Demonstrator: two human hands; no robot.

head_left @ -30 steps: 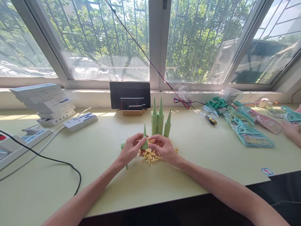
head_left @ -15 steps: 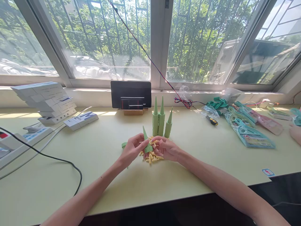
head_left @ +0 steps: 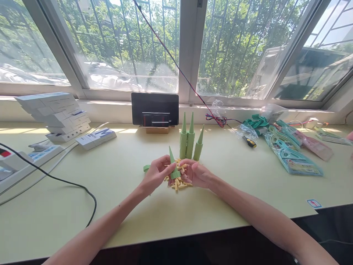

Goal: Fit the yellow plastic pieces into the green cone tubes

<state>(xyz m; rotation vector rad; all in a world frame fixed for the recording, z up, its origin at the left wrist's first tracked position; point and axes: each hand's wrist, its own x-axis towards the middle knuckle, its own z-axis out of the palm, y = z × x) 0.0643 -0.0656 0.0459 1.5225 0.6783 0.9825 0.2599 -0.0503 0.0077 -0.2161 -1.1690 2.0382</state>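
Observation:
My left hand [head_left: 156,171] is closed around a green pointed cone [head_left: 172,155] with a wider ringed base, tip upward. My right hand [head_left: 200,176] is closed, thumb and fingers pinched at the cone's right side on what looks like a small yellow peg [head_left: 182,168]. Under both hands lies a loose pile of yellow pegs [head_left: 180,186], partly hidden by my fingers. Just behind stand three green towers [head_left: 190,145] with pointed tops, the right one shorter. A green ring-like piece [head_left: 146,168] rests left of my left hand.
A dark tablet [head_left: 154,105] leans on a stand at the back. White boxes [head_left: 59,116] and a power strip [head_left: 45,156] are at left. A yellow-black screwdriver [head_left: 249,142] and packaged brush sets [head_left: 296,154] lie right. Another person's fingertips [head_left: 350,136] show at the right edge.
The view has shifted slightly. My hands keep nearly the same hold on the cone. The other person's hand at the right edge has mostly moved out of view.

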